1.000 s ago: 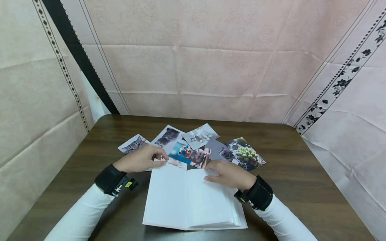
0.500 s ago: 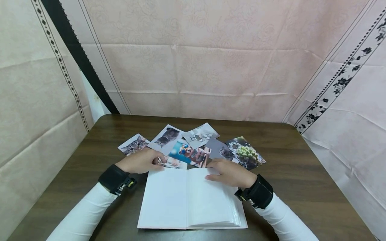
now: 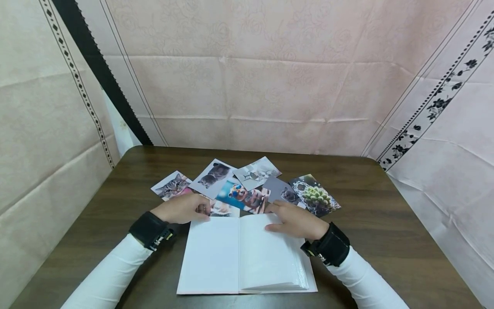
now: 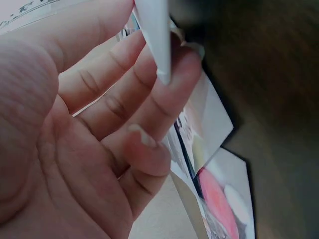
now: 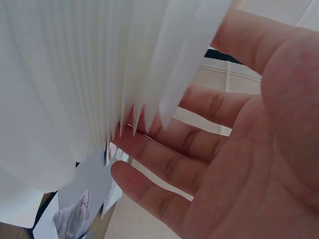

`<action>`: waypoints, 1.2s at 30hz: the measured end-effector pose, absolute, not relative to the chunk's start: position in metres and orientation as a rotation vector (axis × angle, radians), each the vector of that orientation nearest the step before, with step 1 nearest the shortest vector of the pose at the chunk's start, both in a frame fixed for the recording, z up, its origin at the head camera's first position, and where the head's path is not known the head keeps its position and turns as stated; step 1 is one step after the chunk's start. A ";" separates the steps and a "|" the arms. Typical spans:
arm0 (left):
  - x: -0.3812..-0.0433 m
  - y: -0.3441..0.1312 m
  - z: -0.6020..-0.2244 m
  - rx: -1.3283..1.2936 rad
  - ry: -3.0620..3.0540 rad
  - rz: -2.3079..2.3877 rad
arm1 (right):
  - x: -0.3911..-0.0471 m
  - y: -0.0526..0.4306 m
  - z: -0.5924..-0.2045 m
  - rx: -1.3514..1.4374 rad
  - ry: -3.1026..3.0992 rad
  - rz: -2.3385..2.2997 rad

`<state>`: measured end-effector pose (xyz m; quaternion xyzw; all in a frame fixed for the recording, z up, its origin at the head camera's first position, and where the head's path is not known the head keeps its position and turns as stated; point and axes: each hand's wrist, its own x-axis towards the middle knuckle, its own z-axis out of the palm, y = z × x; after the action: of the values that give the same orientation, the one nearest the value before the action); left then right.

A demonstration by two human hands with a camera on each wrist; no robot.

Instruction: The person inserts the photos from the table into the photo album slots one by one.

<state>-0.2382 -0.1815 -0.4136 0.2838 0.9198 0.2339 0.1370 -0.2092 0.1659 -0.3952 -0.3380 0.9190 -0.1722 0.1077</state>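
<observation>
A white photo album [image 3: 210, 257] lies open on the table in the head view, blank on its left side, with a stack of clear-edged pages [image 3: 275, 257] on its right. My left hand [image 3: 183, 209] holds the top left corner of the cover; in the left wrist view the cover's white edge [image 4: 158, 42] stands between thumb and fingers. At the top right, my right hand [image 3: 299, 221] grips the pages, thumb in front. Several fanned sleeves [image 5: 114, 64] show in the right wrist view, with the fingers behind them.
Loose photos lie beyond the album: a kitten [image 3: 171, 185], a dark animal [image 3: 212, 177], a pale print [image 3: 256, 174], a colourful print with sunglasses [image 3: 243, 196], a grey print [image 3: 281, 191] and a succulent [image 3: 315, 197]. Another photo [image 3: 224, 209] touches the album's top edge.
The left cover, slightly raised a second ago, has come down flatter and outward to the left. My left hand has gone down with it; the right hand has barely shifted.
</observation>
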 end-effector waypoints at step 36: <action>-0.227 -0.161 -0.402 1.000 2.728 0.618 | -0.230 0.189 -0.395 -0.882 2.789 -0.617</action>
<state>-0.2268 -0.1610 -0.4023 0.3355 0.9150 0.2074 0.0855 -0.2301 0.1895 -0.3955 -0.2940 0.9303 -0.2057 0.0760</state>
